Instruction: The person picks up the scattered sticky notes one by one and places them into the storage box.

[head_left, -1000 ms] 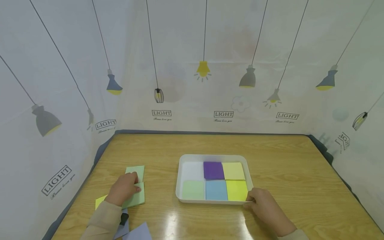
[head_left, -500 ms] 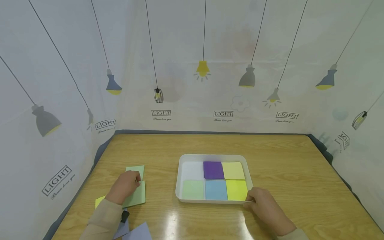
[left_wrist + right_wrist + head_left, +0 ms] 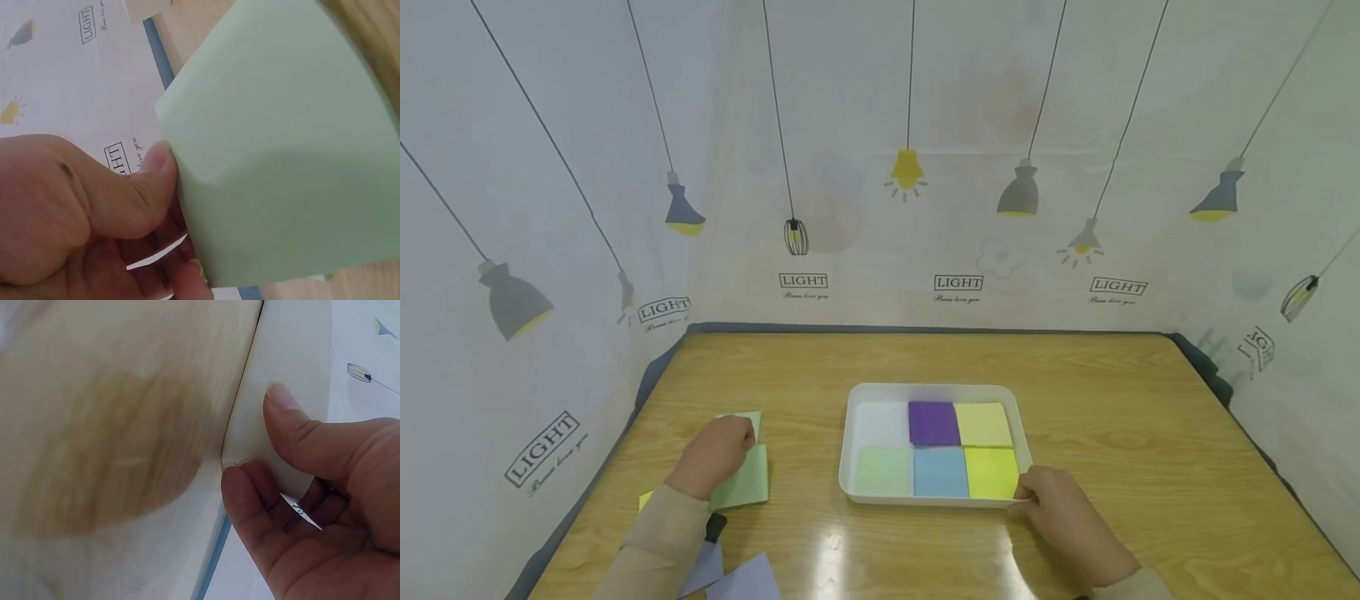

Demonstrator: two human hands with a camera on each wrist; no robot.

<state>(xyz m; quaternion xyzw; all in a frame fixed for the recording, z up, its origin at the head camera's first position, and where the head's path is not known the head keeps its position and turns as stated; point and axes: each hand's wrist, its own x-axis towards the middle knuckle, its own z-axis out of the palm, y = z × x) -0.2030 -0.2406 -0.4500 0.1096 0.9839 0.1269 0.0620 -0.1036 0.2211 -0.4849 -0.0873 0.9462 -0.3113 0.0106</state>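
Observation:
My left hand [image 3: 715,458] is at the left of the table, pinching a pale green square of paper, seemingly a sticky note [image 3: 281,144], by its edge between thumb and fingers. Another green square [image 3: 752,421] lies just beyond, partly hidden by that hand. At centre stands a shallow white tray [image 3: 925,503] with purple [image 3: 934,423], pale yellow [image 3: 983,425], green [image 3: 883,471], blue [image 3: 941,472] and bright yellow [image 3: 991,472] squares laid flat in two rows. The tray's far left part shows bare white floor. My right hand [image 3: 1067,521] grips the tray's near right corner.
Lavender paper squares [image 3: 745,579] lie at the table's near left, partly under the left sleeve [image 3: 651,542]. A yellow corner [image 3: 644,500] peeks out beside that sleeve. A white sheet printed with lamps [image 3: 880,192] encloses the wooden table [image 3: 1112,400] on three sides.
My left hand has shifted slightly away from me and to the right, and the green sticky note has moved a little with it. The right hand and tray hold still.

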